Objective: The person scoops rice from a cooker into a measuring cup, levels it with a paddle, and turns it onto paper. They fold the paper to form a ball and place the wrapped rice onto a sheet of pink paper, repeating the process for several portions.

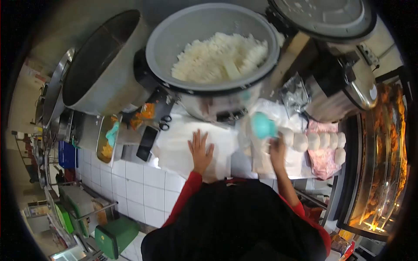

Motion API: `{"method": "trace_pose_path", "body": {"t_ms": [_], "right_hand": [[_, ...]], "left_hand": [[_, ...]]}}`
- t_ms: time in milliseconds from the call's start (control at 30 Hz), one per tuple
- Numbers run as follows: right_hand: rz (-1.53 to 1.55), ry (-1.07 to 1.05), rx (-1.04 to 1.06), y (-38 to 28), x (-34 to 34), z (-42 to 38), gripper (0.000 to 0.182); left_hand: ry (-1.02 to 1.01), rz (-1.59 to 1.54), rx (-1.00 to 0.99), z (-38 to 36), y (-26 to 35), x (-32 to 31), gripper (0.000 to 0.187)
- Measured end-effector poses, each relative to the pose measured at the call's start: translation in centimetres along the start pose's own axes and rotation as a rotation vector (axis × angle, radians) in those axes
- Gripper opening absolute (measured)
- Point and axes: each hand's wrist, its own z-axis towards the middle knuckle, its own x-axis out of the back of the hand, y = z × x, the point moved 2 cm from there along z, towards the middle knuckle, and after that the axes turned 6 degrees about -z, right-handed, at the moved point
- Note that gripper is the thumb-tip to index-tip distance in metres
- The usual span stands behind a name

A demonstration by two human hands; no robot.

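Observation:
My left hand (200, 151) lies flat with fingers spread on a stack of white paper sheets (174, 145). My right hand (277, 152) is closed on a teal cup (264, 125), tilted and somewhat blurred, above white paper at the right. Just beyond that hand runs a row of rounded white portions (312, 141), which look like moulded or wrapped rice. Part of the row rests on pink patterned paper (321, 167). In front of both hands stands a large rice cooker (156, 48) with cooked rice (213, 58) and a pale paddle (230, 68) inside.
Left of the cooker is a big metal pot (111, 82). Scissors (164, 123), a dark phone (147, 143) and a metal tray (103, 135) with a teal item lie on the left counter. A second cooker (339, 82) and a lit glass cabinet (379, 161) stand right.

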Motion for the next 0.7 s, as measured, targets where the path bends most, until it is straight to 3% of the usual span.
{"method": "trace_pose_path", "body": {"t_ms": [33,67,100,133,200,233,267,300,333,367,400,433,500,533,600,700], "right_hand": [[0.291,0.128,-0.126,-2.4,2.6,0.2,0.03],[0.17,0.232,-0.002,-3.4,5.7,1.6,0.03],[0.308,0.373,-0.01,-5.5,7.9,2.9,0.031],[0.531,0.546,0.067,-11.6,9.5,4.5,0.035],[0.304,0.408,0.444,-20.7,9.7,8.2,0.036],[0.224,0.341,0.636,-25.2,9.8,9.9,0.037],[-0.039,0.083,0.579,-29.8,8.0,11.9,0.043],[-0.409,0.023,0.552,-34.7,5.0,13.7,0.039],[-0.667,-0.146,0.639,-38.1,1.7,15.5,0.036],[-0.923,-0.351,0.675,-38.5,-2.2,19.3,0.041],[-1.022,-0.454,0.578,-38.5,-6.3,21.7,0.046],[-1.226,-0.573,0.47,-39.8,-9.9,22.4,0.038],[-1.562,-0.612,0.658,-38.2,-15.5,23.2,0.03],[-1.604,-0.602,0.8,-35.1,-18.3,24.2,0.024],[-1.412,-0.601,0.708,-34.6,-19.4,23.7,0.025],[-1.599,-1.136,0.681,-31.9,-21.2,26.7,0.029]], "left_hand": [[0.059,-0.303,0.066,0.3,-1.3,0.9,0.042],[0.109,-0.606,0.13,0.8,-2.6,1.7,0.036],[0.279,-0.689,0.198,1.8,-2.4,3.7,0.029],[0.357,-0.781,0.19,3.2,-2.5,5.9,0.03],[0.537,-0.771,0.051,6.4,-3.8,8.8,0.041],[0.532,-0.781,-0.025,8.7,-3.1,10.8,0.051],[0.525,-0.787,-0.099,11.3,-1.8,13.2,0.062],[0.515,-0.792,-0.173,12.7,-1.4,14.4,0.073],[0.441,-0.864,-0.123,13.2,-1.7,14.1,0.085],[0.372,-0.936,-0.079,13.8,-1.7,13.3,0.096],[0.301,-1.005,-0.036,14.4,-1.6,12.6,0.108],[0.274,-0.925,-0.069,14.6,-1.4,12.4,0.117],[0.246,-0.806,-0.123,14.9,-0.8,12.4,0.13],[0.218,-0.851,-0.105,15.2,-0.8,12.3,0.131],[0.118,-0.951,0.001,15.4,-1.1,11.5,0.132],[0.076,-0.975,-0.063,16.3,-0.5,12.6,0.135]]}}
